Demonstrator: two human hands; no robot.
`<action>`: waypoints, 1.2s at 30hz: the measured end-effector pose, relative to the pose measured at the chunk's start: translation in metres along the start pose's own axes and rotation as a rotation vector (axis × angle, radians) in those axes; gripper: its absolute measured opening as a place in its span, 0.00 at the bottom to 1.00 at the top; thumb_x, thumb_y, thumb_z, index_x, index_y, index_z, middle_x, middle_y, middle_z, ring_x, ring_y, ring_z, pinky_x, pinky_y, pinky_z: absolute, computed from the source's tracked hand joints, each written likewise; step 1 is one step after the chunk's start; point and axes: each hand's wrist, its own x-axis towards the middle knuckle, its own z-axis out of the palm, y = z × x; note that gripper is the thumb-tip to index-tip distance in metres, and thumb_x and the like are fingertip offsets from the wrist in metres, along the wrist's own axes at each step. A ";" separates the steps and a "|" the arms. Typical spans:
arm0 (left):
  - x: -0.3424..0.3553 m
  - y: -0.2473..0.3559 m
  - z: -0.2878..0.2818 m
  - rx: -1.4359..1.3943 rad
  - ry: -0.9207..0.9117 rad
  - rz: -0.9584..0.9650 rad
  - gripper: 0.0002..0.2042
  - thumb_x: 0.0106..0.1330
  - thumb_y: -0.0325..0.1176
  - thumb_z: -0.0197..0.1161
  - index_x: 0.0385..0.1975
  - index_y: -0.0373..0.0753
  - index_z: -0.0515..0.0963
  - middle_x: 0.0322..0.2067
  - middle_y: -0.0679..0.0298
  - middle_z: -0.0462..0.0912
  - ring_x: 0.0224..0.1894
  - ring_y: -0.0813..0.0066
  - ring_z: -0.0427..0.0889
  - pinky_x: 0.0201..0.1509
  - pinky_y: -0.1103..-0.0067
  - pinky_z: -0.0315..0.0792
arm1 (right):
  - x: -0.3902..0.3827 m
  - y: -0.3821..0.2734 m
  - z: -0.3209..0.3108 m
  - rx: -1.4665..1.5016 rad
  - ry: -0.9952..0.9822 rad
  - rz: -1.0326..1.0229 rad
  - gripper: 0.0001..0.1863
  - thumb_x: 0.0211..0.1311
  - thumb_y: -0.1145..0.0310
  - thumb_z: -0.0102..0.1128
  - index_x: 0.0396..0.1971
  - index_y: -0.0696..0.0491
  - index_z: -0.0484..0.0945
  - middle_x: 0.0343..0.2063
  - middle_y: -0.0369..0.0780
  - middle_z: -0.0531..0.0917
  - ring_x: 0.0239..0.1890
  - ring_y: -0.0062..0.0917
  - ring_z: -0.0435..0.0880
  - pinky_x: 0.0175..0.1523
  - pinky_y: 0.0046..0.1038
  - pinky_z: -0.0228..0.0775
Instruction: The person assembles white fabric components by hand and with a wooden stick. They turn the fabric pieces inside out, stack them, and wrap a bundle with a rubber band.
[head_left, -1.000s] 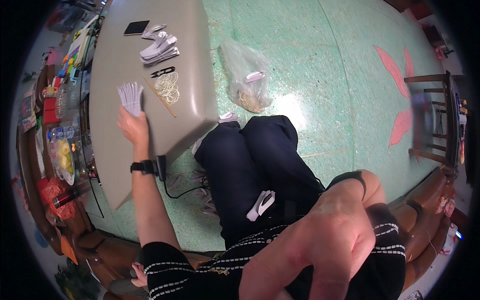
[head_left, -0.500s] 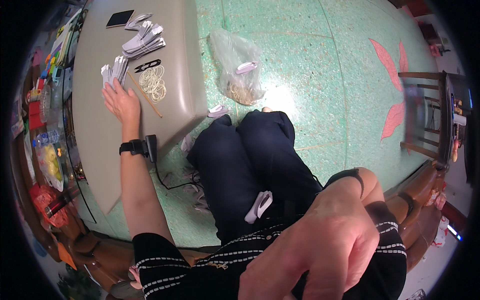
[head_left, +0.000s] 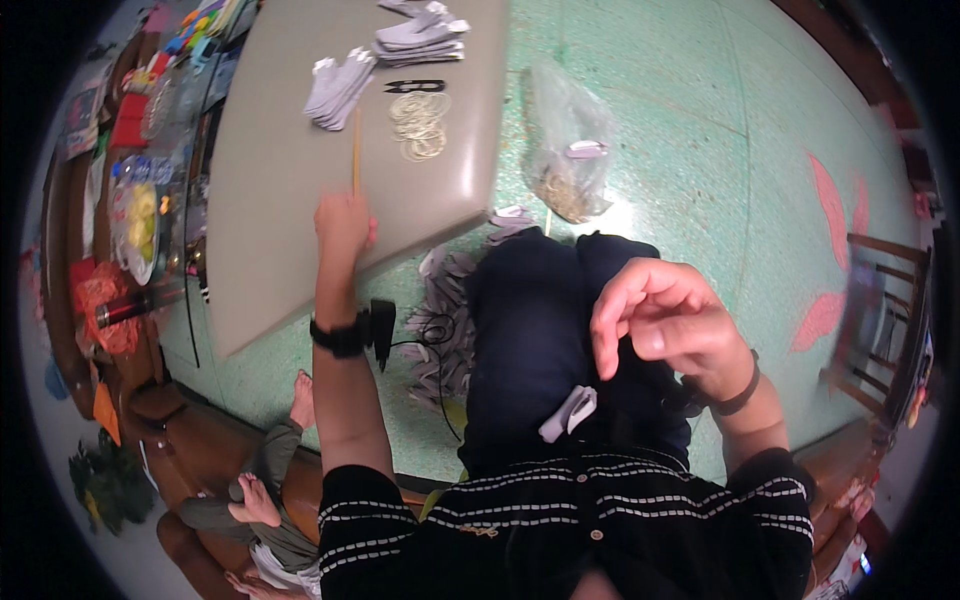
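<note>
My left hand (head_left: pixel 345 228), blurred, is closed around the near end of a thin wooden stick (head_left: pixel 357 150) above the grey padded bench top. Beyond the stick lies a bundle of pale grey folded strips (head_left: pixel 340 92) with white ends. To its right are a tangle of cream rubber bands (head_left: pixel 420 128) and black thread snips (head_left: pixel 415 87). A larger stack of the same strips (head_left: pixel 425 40) sits farther back. Over my lap hangs my right hand (head_left: pixel 665 320), fingers loosely curled and apart, with nothing visible in it. One folded strip (head_left: pixel 568 413) rests on my lap below it.
Many strips (head_left: pixel 440 350) lie heaped on the green floor between bench and my legs, with a black cable over them. A clear plastic bag (head_left: pixel 570 140) lies beyond my knees. Another person's bare foot (head_left: pixel 258 503) shows at lower left; a wooden chair (head_left: pixel 880 310) stands right.
My left hand has drawn back from the strip bundle to the stick, whose near end has swung left. My right hand has moved forward from close to the camera. The view has shifted and turned.
</note>
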 end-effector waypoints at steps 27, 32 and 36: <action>-0.031 -0.208 0.275 0.793 -0.242 0.432 0.40 0.51 0.39 0.67 0.65 0.52 0.54 0.66 0.56 0.48 0.63 0.35 0.52 0.50 0.48 0.69 | 0.012 0.054 -0.099 0.130 0.848 0.171 0.19 0.72 0.56 0.38 0.31 0.55 0.70 0.07 0.31 0.60 0.03 0.13 0.52 0.06 0.16 0.43; -0.017 -0.199 0.300 0.830 -0.229 0.478 0.19 0.61 0.39 0.54 0.52 0.43 0.70 0.52 0.54 0.69 0.55 0.49 0.65 0.37 0.55 0.71 | 0.010 0.059 -0.113 0.296 0.733 0.128 0.20 0.72 0.55 0.36 0.31 0.56 0.69 0.06 0.33 0.59 0.03 0.15 0.52 0.06 0.18 0.43; -0.011 -0.156 0.251 0.819 -0.352 0.444 0.12 0.63 0.39 0.53 0.40 0.39 0.76 0.38 0.53 0.75 0.40 0.55 0.76 0.27 0.65 0.71 | 0.012 0.058 -0.113 0.268 0.770 0.125 0.20 0.72 0.55 0.36 0.31 0.55 0.69 0.06 0.34 0.59 0.03 0.16 0.53 0.07 0.19 0.43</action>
